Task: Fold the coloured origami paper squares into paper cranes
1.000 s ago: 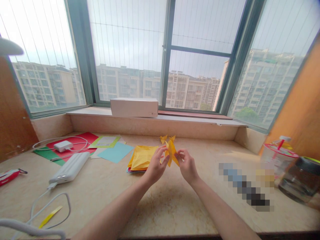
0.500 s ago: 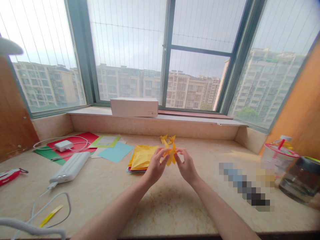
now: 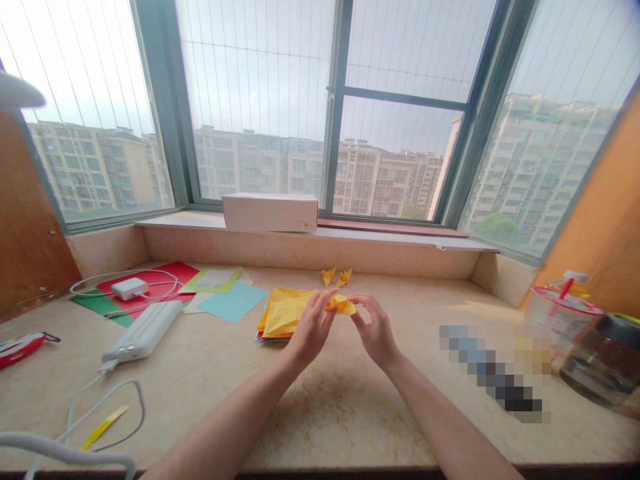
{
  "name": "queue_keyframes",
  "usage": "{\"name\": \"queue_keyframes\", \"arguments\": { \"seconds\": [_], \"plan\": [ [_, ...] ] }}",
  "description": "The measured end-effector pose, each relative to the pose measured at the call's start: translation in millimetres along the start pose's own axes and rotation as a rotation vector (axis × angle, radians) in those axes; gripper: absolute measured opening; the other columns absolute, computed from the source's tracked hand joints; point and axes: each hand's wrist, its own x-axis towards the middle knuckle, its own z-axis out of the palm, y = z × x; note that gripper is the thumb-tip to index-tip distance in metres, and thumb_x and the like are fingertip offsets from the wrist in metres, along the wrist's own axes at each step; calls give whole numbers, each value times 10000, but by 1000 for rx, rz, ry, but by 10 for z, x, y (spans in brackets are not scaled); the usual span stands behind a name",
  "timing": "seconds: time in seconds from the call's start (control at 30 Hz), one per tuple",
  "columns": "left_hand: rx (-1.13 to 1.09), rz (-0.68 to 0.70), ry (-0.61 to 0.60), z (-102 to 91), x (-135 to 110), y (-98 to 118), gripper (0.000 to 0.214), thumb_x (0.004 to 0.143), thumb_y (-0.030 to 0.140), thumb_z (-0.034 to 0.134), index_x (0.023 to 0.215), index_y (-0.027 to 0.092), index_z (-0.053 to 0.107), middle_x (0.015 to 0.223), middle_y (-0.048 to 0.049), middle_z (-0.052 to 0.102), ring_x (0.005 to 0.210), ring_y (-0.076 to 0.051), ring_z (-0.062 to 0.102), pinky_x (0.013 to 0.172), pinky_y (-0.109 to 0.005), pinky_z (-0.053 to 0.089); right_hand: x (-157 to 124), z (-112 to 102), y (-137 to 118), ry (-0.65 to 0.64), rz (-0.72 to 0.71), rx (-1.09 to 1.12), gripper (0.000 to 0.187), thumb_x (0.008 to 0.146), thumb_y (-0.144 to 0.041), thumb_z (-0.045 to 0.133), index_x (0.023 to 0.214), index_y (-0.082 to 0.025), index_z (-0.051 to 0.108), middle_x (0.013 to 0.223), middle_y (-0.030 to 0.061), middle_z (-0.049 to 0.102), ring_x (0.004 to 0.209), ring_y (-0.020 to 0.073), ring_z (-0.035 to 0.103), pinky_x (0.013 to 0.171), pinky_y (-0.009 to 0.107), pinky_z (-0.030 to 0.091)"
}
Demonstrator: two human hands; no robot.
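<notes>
Over the stone counter, my left hand (image 3: 311, 328) pinches a yellow folded-paper crane (image 3: 342, 305) by its left side. Fingers and thumb of my right hand (image 3: 374, 332) close around its right tip. The left fingers hide part of the crane. Just behind it on the counter stand two small yellow paper cranes, one on the left (image 3: 328, 277) and one on the right (image 3: 344, 277). A stack of creased yellow paper (image 3: 286, 313) lies beside my left hand, partly behind it.
A power bank (image 3: 143, 331) with cables, a white charger (image 3: 129, 288), and red (image 3: 183, 272) and light-blue (image 3: 233, 302) paper sheets lie left. A lidded cup (image 3: 563, 320) and a dark-topped jar (image 3: 603, 360) stand right, near a blurred-out object (image 3: 493, 373). A white box (image 3: 270, 213) rests on the sill.
The held crane has turned between my fingers: its tall upright points no longer show, and it looks lower and flatter. Both hands stay in nearly the same place.
</notes>
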Motion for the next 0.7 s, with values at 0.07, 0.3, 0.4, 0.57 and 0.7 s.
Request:
{"name": "queue_keyframes", "arguments": {
  "seconds": [0.07, 0.3, 0.4, 0.57, 0.7],
  "plan": [
    [-30, -28, 21, -7, 13, 3, 318, 923, 188, 533, 1238, 224, 548, 1039, -55, 625, 896, -183, 613, 857, -335, 506, -9, -8, 27, 20, 19, -13, 130, 934, -311, 532, 986, -228, 618, 1012, 72, 687, 989, 238, 630, 907, 392, 472],
    [-30, -42, 52, -34, 24, 7, 218, 886, 167, 567, 1099, 211, 583, 996, -46, 632, 876, -178, 609, 833, -329, 506, -7, -27, 49, 49, 107, -22, 191, 932, -299, 450, 883, -212, 613, 916, 65, 687, 890, 224, 641, 813, 349, 482],
    [-5, 2, 48, -36, 14, 14, 159, 886, 172, 563, 1034, 220, 590, 971, -37, 632, 909, -186, 605, 841, -330, 497, -14, -33, 9, -2, 218, 66, 303, 961, -354, 377, 857, -205, 619, 810, 40, 671, 769, 200, 640, 717, 310, 484],
    [38, 57, 20, -55, 14, 61, 105, 865, 217, 619, 969, 226, 612, 913, -30, 654, 902, -205, 598, 843, -347, 488, -30, 9, -4, -94, 310, 162, 320, 926, -494, 490, 859, -199, 593, 773, 29, 673, 727, 194, 647, 693, 297, 488],
    [-9, 65, -26, -67, 12, 113, 155, 885, 289, 619, 1024, 222, 633, 979, -49, 681, 948, -209, 631, 883, -354, 494, -13, 37, 44, 11, 327, 107, 290, 858, -489, 613, 831, -204, 565, 778, 34, 678, 734, 198, 647, 689, 299, 496]
  ]
}}
